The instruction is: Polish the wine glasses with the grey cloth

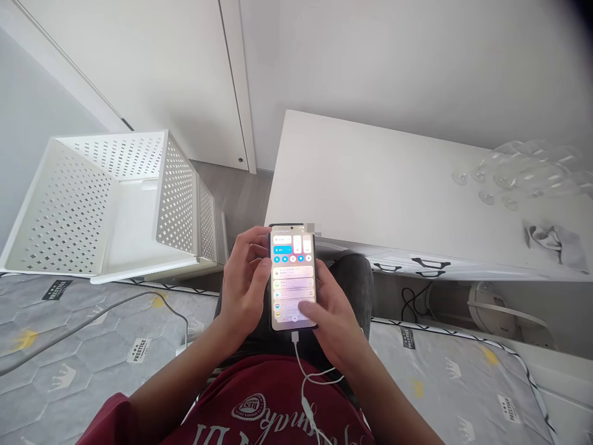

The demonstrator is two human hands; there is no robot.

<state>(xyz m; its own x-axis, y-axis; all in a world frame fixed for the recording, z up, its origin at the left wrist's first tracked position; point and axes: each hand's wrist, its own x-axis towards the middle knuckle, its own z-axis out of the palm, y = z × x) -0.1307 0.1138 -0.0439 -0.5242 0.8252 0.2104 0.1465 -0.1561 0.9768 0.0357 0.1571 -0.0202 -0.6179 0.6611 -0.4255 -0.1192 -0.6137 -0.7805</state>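
A smartphone is held upright over my lap, its lit screen showing a panel of round toggles above a list of notifications. My left hand grips its left edge, with the thumb along the side and the fingers reaching behind. On the right edge, my right hand supports the phone while its thumb lies over the lower part of the screen. A white cable is plugged into the phone's bottom edge and runs down across my red shirt. The fingers behind the phone are partly hidden.
White perforated basket stands at the left. A white dresser with black handles carries several clear stemmed glasses and a grey cloth. I sit on a grey patterned mattress, where a grey cord lies.
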